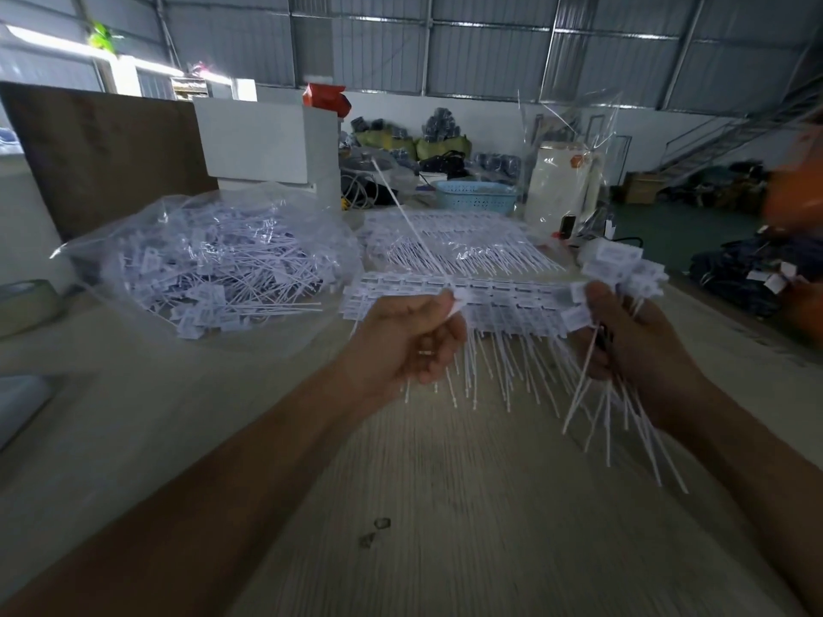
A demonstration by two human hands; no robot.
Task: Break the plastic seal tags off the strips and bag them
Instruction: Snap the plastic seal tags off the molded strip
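My left hand pinches a single white seal tag by its head, its thin tail pointing up and away. My right hand grips a bundle of loose tags, heads fanned above the fist and tails hanging below. Between the hands, on the wooden table, lie strips of joined tags with tails pointing toward me. A clear plastic bag full of separated tags sits to the left.
More tag strips under plastic film lie behind. A blue basket, a white box, a brown board and a white container stand at the back. A tape roll sits at far left. An orange blur is at right.
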